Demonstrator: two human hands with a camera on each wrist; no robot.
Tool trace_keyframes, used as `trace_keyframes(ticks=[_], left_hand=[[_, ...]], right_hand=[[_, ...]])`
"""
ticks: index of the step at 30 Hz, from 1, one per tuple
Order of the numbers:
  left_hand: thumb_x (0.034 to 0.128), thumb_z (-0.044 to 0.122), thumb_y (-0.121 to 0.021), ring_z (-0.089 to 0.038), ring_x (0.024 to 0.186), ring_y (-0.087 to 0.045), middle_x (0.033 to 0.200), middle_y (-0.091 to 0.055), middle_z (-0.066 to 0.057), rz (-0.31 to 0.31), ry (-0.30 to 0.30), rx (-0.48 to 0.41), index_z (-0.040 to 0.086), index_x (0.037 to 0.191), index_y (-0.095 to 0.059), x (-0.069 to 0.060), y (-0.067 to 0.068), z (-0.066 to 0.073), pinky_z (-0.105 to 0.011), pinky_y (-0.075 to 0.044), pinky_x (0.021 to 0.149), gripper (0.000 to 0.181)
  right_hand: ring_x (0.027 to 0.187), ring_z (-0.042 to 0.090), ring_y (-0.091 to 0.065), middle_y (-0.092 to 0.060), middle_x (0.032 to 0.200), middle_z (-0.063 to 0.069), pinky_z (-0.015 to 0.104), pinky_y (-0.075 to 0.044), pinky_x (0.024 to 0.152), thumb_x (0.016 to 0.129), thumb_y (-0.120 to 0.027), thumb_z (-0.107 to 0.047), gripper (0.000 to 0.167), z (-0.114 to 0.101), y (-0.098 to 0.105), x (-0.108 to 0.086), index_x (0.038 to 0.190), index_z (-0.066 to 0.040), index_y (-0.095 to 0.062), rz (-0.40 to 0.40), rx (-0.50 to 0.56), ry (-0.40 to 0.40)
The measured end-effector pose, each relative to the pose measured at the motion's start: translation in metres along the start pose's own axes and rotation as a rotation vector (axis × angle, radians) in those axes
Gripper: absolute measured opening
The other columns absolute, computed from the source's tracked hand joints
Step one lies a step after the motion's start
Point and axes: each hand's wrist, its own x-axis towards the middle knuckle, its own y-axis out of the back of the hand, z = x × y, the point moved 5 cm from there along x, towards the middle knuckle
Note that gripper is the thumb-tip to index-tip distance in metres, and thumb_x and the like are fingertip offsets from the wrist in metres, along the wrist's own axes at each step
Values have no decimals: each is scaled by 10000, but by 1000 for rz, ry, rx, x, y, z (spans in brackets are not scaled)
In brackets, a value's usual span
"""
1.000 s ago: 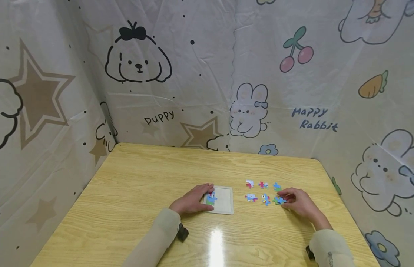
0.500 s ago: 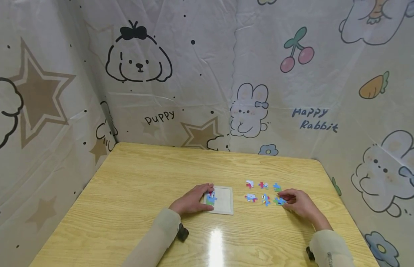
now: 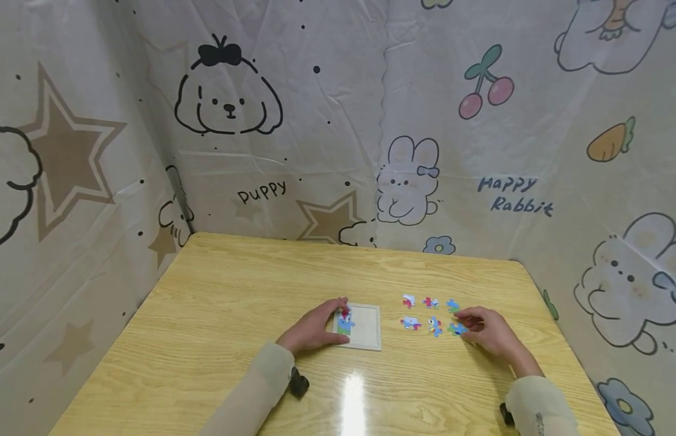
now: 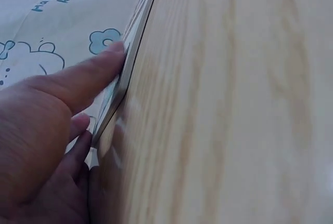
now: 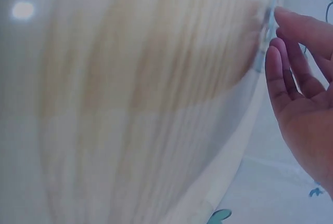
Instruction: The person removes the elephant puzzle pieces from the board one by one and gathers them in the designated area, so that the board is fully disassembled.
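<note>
At the nearer blue-green puzzle piece (image 3: 456,329), right hand (image 3: 491,332) much as before.

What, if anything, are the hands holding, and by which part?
The left hand holds the tray by its left side; whether the right hand grips the nearest puzzle piece cannot be told.

One far view, two near
My head camera looks forward-down over left hand (image 3: 315,328) and right hand (image 3: 491,332); wrist cameras face each, close; head and left wrist share the tray (image 3: 366,328).
</note>
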Motion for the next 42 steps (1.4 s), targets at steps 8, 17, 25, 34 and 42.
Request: trace_keyframes(ticks=[8, 17, 25, 34, 42], left_hand=[[918, 407, -793, -290, 1568, -295, 1663, -384, 17, -3, -26, -93, 230, 1265, -633, -3, 2, -3, -526, -251, 1272, 422], [886, 319, -839, -327, 1413, -482, 1447, -569, -40, 158, 5, -88, 192, 1174, -689, -9, 12, -2, -564, -368, 1194, 348], [862, 265, -863, -293, 1295, -567, 1285, -641, -21, 187, 29, -119, 188, 1180, -725, -19, 16, 5, -549, -417, 1151, 355], [839, 283, -877, -302, 1258, -574, 1275, -667, -26, 218, 41, -42, 248, 1108, -764, -20, 4, 6, -571, -430, 1116, 294], [855, 260, -866, -300, 1204, -590, 1201, -685, -43, 224, 50, -3, 185, 1117, -796, -19, 4, 8, -584, -388, 1154, 281]], right_hand=[[1029, 281, -649, -686, 1206, 188, 278, -565, 847, 936, -737, -29, 327, -40, -13, 12, 1258, 11, -702, 34, 34, 64], [979, 217, -662, -703, 1162, 167, 263, -559, 815, 955, -725, -63, 277, -98, -49, 41, 1224, 0, -721, 2, 76, 129], [989, 218, -690, -727, 1147, 125, 372, -584, 880, 976, -708, -84, 247, -139, -95, 58, 1213, -21, -736, -86, 141, 128], [968, 172, -671, -749, 1077, 42, 383, -573, 905, 952, -739, -92, 208, -154, -134, 76, 1158, -75, -765, -153, 119, 78], [934, 171, -668, -749, 1027, 43, 384, -576, 887, 937, -741, -47, 192, -160, -142, 81, 1126, -62, -768, -157, 128, 73]])
